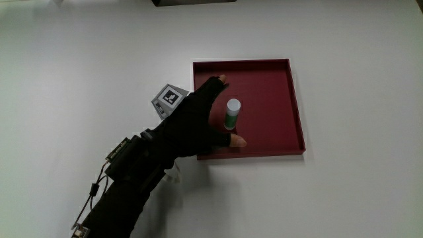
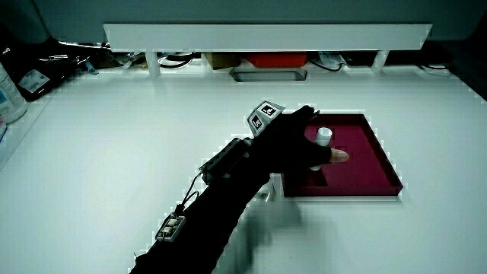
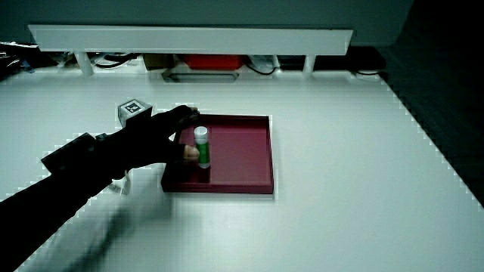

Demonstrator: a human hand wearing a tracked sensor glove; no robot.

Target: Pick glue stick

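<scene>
Glue stick (image 1: 232,114) upright in red tray (image 1: 291,99), white cap up.
Hand (image 1: 198,119) over tray's edge, fingers spread around stick, thumb (image 1: 236,140) nearer the person, not yet closed; patterned cube (image 1: 168,99) on its back.

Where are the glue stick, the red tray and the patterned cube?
glue stick (image 1: 232,106), main view, its white cap.
red tray (image 1: 271,125), main view, bare floor.
patterned cube (image 1: 169,99), main view, its top face.

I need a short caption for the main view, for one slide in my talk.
Gloved hand reaches over the dark red tray, fingers spread around the upright glue stick standing in it, not yet clearly gripping.
</scene>
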